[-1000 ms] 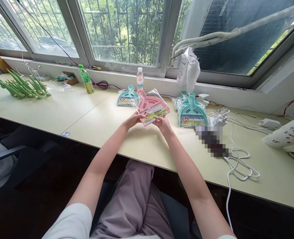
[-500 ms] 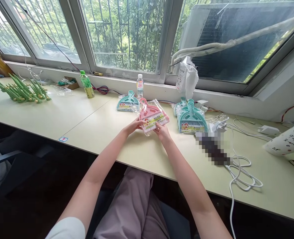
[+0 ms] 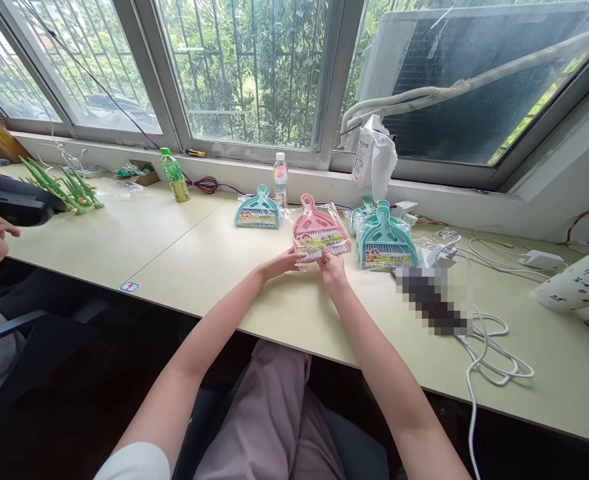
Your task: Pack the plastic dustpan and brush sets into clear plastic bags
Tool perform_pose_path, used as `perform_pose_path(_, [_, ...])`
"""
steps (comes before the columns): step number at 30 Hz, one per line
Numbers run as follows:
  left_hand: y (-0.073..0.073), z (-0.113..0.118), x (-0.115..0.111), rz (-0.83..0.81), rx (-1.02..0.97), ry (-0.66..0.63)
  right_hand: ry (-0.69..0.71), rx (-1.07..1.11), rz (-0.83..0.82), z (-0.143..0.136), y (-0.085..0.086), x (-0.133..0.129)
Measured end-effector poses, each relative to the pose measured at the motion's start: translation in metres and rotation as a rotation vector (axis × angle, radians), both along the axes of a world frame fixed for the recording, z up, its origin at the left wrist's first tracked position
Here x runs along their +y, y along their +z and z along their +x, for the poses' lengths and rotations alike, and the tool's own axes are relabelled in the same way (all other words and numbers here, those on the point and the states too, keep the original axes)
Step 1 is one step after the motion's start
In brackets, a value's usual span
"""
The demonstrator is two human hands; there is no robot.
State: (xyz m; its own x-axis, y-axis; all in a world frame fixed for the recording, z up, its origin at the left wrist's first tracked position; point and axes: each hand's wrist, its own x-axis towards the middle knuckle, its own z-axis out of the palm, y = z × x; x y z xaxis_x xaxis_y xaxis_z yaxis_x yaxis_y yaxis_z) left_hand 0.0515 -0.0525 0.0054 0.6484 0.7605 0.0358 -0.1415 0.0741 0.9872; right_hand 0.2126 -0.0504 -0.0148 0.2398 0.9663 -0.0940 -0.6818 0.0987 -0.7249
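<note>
Left hand (image 3: pixel 280 262) and right hand (image 3: pixel 330 265) pinch the pink plastic-wrapped dustpan-and-brush set (image 3: pixel 319 235); fingertips probably hidden underneath. It lies on the pale green desk (image 3: pixel 184 253) under the windows.

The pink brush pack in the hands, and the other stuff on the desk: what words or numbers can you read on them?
Pink brush pack: printed label, too small to read.
Teal packs: labels too small to read.
White cup: dark handwriting, not legible.
White bag: printed text, blurred.
Bottles: labels unreadable.
Sticker on desk edge: red mark, unclear.
</note>
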Motion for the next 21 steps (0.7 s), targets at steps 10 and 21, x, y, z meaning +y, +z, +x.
perform_pose_path(10, [-0.001, 0.013, -0.004, 0.127, 0.209, -0.150, -0.058, 0.077, -0.127, 0.009, 0.009, 0.004])
perform_pose_path(21, [0.009, 0.004, -0.005, 0.172, 0.253, -0.263, -0.125, 0.050, -0.141, 0.019, 0.003, 0.012])
